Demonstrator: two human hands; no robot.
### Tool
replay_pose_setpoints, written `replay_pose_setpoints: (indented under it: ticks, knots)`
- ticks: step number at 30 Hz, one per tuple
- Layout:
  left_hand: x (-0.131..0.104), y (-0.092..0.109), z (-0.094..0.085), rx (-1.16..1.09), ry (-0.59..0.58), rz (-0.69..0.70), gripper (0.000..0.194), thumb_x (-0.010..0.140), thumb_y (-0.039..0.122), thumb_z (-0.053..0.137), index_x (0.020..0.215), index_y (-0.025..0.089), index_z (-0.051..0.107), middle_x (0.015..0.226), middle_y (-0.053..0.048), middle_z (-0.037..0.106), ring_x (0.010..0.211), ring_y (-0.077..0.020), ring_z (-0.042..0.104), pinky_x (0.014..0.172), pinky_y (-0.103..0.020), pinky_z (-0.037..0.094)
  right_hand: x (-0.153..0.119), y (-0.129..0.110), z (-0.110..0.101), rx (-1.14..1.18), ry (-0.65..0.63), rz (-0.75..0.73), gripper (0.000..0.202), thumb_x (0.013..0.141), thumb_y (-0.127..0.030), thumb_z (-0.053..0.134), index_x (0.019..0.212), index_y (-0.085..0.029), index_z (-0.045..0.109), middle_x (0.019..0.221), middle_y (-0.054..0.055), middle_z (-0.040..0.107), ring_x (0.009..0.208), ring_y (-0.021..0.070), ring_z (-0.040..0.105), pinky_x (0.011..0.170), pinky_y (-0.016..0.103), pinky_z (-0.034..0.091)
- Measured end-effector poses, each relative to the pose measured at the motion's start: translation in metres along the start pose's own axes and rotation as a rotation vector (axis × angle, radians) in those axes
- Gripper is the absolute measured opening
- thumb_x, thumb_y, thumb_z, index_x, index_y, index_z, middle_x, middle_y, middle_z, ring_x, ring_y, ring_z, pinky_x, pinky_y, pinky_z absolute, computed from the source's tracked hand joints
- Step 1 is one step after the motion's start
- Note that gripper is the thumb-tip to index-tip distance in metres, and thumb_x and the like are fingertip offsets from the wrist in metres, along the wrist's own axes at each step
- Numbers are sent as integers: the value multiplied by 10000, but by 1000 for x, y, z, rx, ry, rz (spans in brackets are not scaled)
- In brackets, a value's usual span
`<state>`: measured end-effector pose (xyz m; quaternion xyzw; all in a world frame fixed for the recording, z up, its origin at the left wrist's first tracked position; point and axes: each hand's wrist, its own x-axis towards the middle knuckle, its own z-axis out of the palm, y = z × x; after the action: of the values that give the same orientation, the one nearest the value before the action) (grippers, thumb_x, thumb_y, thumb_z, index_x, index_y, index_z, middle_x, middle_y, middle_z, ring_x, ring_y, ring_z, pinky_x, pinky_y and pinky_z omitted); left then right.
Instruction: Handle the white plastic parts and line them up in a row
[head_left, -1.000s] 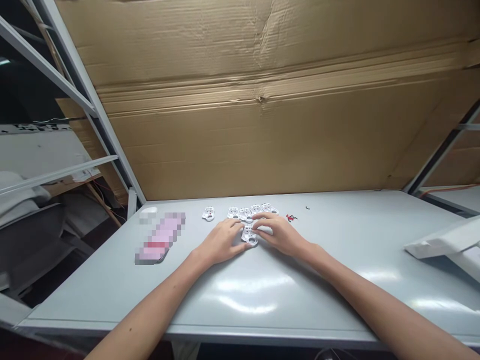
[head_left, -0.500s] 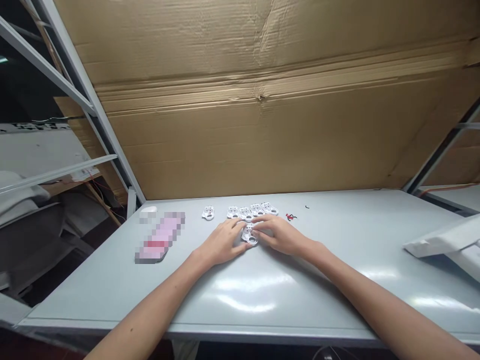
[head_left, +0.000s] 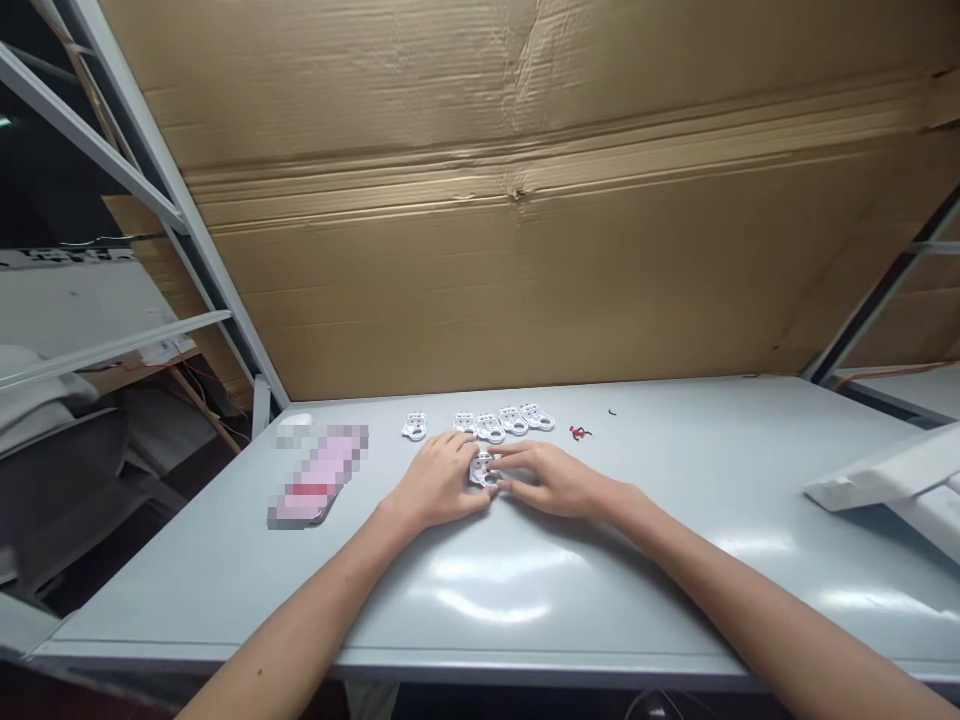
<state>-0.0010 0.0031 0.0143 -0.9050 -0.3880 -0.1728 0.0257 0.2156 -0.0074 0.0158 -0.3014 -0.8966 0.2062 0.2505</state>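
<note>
A small white plastic part (head_left: 482,470) with a ring at one end lies on the grey table between my hands. My left hand (head_left: 444,480) holds its left side, the thumb at the near edge and the fingers at the far side. My right hand (head_left: 551,478) touches the part from the right with its fingertips, fingers bent. Just beyond, several similar white parts (head_left: 514,420) sit in a row, the left one partly behind my left fingers. Another white part (head_left: 415,426) lies apart to the left.
A blurred pink object (head_left: 322,478) and a white rounded item (head_left: 295,428) lie left. Small red and black pieces (head_left: 579,433) are right of the row. White wrapping (head_left: 885,475) lies at the far right. Cardboard (head_left: 510,300) stands behind the table (head_left: 495,590).
The white part between my hands has shifted slightly left and turned. My right hand has moved left with its fingers across the part; my left hand has closed in around it.
</note>
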Motion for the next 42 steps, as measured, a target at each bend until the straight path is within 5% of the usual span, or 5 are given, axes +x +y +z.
replay_pose_setpoints:
  ticks: [8,18,31,42]
  knots:
    - [-7,-31,-21,203,-72,-183,251,816,422,616,884,183,649,1124,-154,648,1246,-387,482,1030,-515,409,-3,13,8,-122,111,149,352,947,-377,523,1243,-250,667,1343,124,594,1225,308,545,1035,510,425]
    - [-10,-60,-6,215,-75,-300,393,955,465,474,1262,246,583,1520,-118,396,1444,-383,241,1106,-559,295,-3,15,10,-109,116,136,310,944,-363,525,1171,-246,700,1326,126,597,1203,312,554,1016,501,443]
    - [-2,-69,4,138,-82,-381,466,1002,442,386,1409,233,471,1440,-143,489,1343,-308,456,1055,-417,406,-1,9,8,-153,43,109,284,944,-322,499,1091,-215,717,1253,135,635,1127,301,596,944,453,484]
    - [1,-67,12,124,-37,-437,441,989,395,434,1385,212,505,1444,-156,476,1360,-344,420,1076,-462,392,0,7,7,-170,-4,88,292,978,-335,465,1054,-185,703,1104,118,684,1016,252,616,887,397,489]
